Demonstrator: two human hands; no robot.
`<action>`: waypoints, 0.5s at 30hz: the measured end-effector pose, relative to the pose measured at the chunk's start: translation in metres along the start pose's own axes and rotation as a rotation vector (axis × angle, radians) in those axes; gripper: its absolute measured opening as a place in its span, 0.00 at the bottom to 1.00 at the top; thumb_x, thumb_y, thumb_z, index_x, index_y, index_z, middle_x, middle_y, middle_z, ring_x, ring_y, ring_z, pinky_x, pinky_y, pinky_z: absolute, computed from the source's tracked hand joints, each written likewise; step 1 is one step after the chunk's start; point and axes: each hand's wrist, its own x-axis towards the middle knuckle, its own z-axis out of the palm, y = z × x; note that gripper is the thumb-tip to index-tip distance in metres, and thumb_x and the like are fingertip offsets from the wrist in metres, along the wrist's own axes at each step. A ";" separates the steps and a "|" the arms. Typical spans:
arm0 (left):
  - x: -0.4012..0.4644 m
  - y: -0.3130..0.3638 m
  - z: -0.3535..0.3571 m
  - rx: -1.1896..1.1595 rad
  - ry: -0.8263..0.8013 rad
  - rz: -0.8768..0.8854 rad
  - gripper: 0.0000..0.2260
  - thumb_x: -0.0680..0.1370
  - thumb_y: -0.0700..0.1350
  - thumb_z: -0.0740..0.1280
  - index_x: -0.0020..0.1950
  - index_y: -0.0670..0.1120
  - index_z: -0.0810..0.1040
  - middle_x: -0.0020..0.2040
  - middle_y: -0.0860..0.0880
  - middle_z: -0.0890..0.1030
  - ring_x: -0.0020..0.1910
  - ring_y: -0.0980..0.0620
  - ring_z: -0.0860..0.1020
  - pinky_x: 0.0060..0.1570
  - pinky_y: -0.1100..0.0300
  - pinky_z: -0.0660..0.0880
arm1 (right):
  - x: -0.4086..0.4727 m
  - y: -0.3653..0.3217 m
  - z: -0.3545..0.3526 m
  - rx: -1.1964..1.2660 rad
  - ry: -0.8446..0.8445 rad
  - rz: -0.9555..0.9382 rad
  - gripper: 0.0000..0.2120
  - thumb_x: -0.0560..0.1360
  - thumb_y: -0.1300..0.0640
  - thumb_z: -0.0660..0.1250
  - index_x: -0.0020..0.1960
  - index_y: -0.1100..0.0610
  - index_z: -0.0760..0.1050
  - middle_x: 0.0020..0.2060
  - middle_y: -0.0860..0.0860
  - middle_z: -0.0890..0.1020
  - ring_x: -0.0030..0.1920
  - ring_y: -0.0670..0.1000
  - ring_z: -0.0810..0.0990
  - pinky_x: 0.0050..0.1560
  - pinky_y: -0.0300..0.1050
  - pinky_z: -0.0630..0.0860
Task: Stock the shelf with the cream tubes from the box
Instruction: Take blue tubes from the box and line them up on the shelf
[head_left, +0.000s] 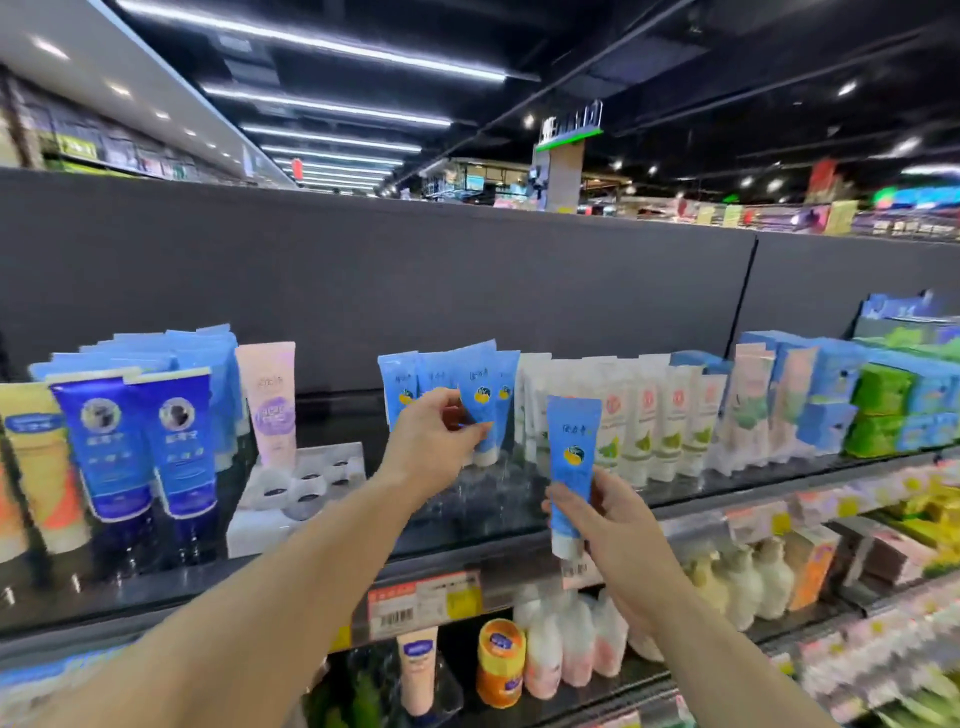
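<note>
Several light blue cream tubes (447, 379) stand cap-down in a row on the top shelf (467, 514), at the middle of the view. My left hand (434, 441) reaches up to them, and its fingertips pinch the front tube (483, 410) low on its body. My right hand (605, 512) holds another light blue cream tube (569, 467) upright, cap down, in front of the shelf and to the right of the row. The box is out of sight.
Dark blue tubes (140, 447) and a pink tube (270, 400) stand to the left, next to a white display tray (296, 493). White tubes (649, 421) and blue and green boxes (878, 410) fill the right. Bottles and jars (550, 654) sit on the shelf below.
</note>
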 end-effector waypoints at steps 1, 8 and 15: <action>0.004 -0.002 0.006 0.015 0.013 -0.002 0.05 0.74 0.42 0.73 0.47 0.50 0.80 0.43 0.54 0.84 0.41 0.56 0.81 0.37 0.64 0.76 | 0.005 -0.002 -0.004 -0.025 -0.030 -0.021 0.03 0.77 0.52 0.67 0.50 0.47 0.79 0.45 0.50 0.83 0.50 0.51 0.82 0.48 0.46 0.78; 0.014 -0.012 0.043 0.086 0.053 -0.025 0.09 0.74 0.39 0.72 0.49 0.52 0.78 0.45 0.55 0.85 0.48 0.56 0.83 0.56 0.51 0.78 | 0.027 -0.018 -0.032 -0.102 -0.136 -0.148 0.05 0.75 0.49 0.68 0.51 0.42 0.79 0.45 0.41 0.84 0.48 0.46 0.81 0.49 0.40 0.79; 0.014 -0.008 0.056 0.166 0.114 -0.150 0.13 0.76 0.38 0.70 0.51 0.55 0.72 0.43 0.60 0.80 0.48 0.58 0.79 0.55 0.59 0.75 | 0.035 -0.014 -0.042 -0.052 -0.248 -0.199 0.08 0.73 0.52 0.70 0.51 0.43 0.76 0.45 0.39 0.83 0.46 0.42 0.82 0.48 0.38 0.80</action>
